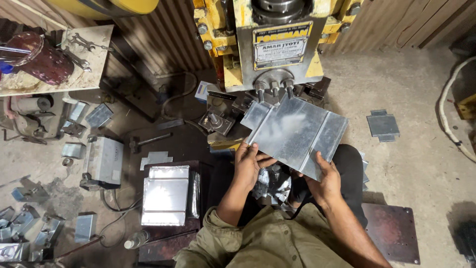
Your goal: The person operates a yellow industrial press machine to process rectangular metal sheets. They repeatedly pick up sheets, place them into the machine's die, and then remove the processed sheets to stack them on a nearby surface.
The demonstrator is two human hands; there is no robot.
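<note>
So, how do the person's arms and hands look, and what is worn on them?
Both hands are bare: no gloves, rings or watch visible. The left hand and right hand extend from bare forearms. The olive-green shirt has its sleeves rolled up near the elbows, the fabric wrinkled.

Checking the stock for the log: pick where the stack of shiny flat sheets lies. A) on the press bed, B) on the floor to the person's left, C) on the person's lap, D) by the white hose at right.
B: the stack of sheets lies at the person's left, while both hands hold one folded sheet at the press.
</note>
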